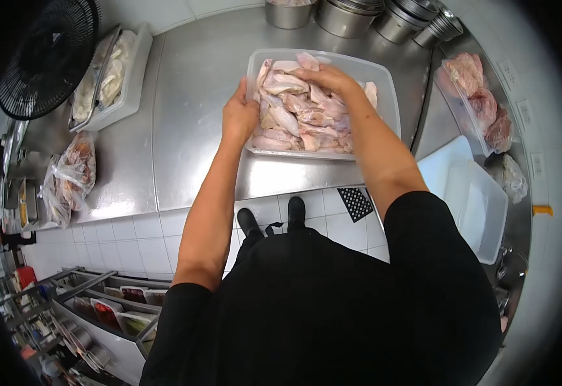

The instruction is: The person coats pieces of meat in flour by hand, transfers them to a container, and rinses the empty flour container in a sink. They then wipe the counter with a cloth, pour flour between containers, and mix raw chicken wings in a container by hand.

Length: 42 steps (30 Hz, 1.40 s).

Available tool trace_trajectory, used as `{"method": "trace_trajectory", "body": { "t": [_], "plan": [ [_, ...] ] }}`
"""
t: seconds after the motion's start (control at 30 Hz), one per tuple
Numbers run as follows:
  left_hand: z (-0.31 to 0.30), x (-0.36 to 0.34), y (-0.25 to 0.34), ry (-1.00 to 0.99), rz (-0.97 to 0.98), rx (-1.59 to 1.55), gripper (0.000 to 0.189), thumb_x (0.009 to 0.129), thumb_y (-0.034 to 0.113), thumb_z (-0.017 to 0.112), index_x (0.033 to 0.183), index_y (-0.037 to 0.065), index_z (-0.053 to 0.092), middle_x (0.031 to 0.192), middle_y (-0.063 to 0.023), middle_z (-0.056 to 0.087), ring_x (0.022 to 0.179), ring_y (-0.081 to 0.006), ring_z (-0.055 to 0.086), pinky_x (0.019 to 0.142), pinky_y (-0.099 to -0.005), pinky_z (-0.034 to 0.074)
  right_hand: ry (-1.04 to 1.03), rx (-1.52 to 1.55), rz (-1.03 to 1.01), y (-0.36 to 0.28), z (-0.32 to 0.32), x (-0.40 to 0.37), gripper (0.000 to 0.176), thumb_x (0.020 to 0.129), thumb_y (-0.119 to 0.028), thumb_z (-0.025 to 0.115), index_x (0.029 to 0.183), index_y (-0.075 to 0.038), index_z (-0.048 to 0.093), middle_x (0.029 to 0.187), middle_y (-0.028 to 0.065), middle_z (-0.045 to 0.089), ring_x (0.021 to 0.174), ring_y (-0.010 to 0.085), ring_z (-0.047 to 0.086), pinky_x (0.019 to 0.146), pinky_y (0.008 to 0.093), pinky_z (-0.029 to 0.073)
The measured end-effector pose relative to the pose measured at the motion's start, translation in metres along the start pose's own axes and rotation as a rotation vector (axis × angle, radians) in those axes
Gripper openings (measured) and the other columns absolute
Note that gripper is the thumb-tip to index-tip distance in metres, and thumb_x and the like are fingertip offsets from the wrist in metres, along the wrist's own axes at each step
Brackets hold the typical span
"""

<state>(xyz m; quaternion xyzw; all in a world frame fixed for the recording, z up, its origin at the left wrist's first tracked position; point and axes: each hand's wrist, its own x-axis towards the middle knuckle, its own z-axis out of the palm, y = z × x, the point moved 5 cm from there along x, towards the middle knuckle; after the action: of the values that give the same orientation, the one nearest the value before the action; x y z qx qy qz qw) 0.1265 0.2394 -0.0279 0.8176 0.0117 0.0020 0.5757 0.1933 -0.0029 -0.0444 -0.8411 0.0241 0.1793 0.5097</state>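
Note:
A clear plastic tub [389, 96] full of raw chicken wings [285, 119] stands on the steel counter in front of me. My left hand [239, 116] is closed on the tub's left side, its fingers against the wall near the rim. Inside the tub, my right hand [329, 78] lies over the wings near the far side. Its fingers stretch left across the meat, and the fingertips touch a piece there. The underside of this hand is hidden, so I cannot see whether a wing is pinched beneath it.
Steel pots [348, 18] line the wall behind the tub. A black fan [49, 58] and a white bin [140, 71] of pale food stand left, near bagged meat [78, 170]. On the right are a container of raw meat [474, 103] and an angled plastic tub [487, 212].

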Motion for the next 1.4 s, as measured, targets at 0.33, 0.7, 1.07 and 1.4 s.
{"method": "trace_trajectory", "body": {
  "t": [0.33, 0.7, 1.07, 1.4],
  "plan": [
    [-0.005, -0.011, 0.021, -0.038, 0.022, 0.1, 0.067, 0.078, 0.008, 0.047, 0.143, 0.01, 0.032, 0.123, -0.0233, 0.054, 0.111, -0.0307, 0.056, 0.096, -0.0395, 0.041, -0.286, -0.607, -0.052, -0.047, 0.024, -0.073, 0.066, 0.067, -0.055, 0.068, 0.109, -0.004, 0.064, 0.109, 0.018, 0.062, 0.099, 0.0297, 0.058, 0.086, 0.037, 0.044],
    [0.041, -0.011, 0.058, -0.85, 0.621, 1.612, 0.101, 0.066, 0.03, 0.074, 0.146, 0.01, 0.016, 0.135, -0.03, 0.036, 0.129, -0.0367, 0.036, 0.108, -0.0461, 0.025, -0.136, -0.896, 0.033, 0.016, -0.017, -0.134, 0.106, 0.059, -0.036, 0.075, 0.144, -0.006, 0.019, 0.14, 0.0293, 0.03, 0.127, 0.038, 0.038, 0.105, 0.0344, 0.033],
    [0.079, 0.03, 0.035, -0.724, 0.581, 1.086, 0.1, 0.067, 0.036, 0.072, 0.145, 0.007, 0.014, 0.12, -0.0351, 0.047, 0.107, -0.044, 0.054, 0.083, -0.0456, 0.05, 0.153, -0.326, -0.042, 0.016, -0.026, -0.081, 0.086, 0.063, -0.04, 0.072, 0.129, 0.004, 0.039, 0.109, 0.0266, 0.06, 0.102, 0.0361, 0.059, 0.088, 0.0362, 0.046],
    [0.069, -0.001, 0.075, -1.022, 0.163, 0.901, 0.12, 0.064, 0.062, 0.07, 0.144, -0.003, 0.01, 0.13, -0.0319, 0.044, 0.128, -0.04, 0.038, 0.108, -0.0363, 0.029, -0.147, -0.755, 0.124, 0.022, -0.055, -0.158, 0.1, 0.065, -0.035, 0.076, 0.143, -0.004, 0.022, 0.128, 0.0275, 0.048, 0.117, 0.0346, 0.05, 0.098, 0.0367, 0.041]
  ]
}}
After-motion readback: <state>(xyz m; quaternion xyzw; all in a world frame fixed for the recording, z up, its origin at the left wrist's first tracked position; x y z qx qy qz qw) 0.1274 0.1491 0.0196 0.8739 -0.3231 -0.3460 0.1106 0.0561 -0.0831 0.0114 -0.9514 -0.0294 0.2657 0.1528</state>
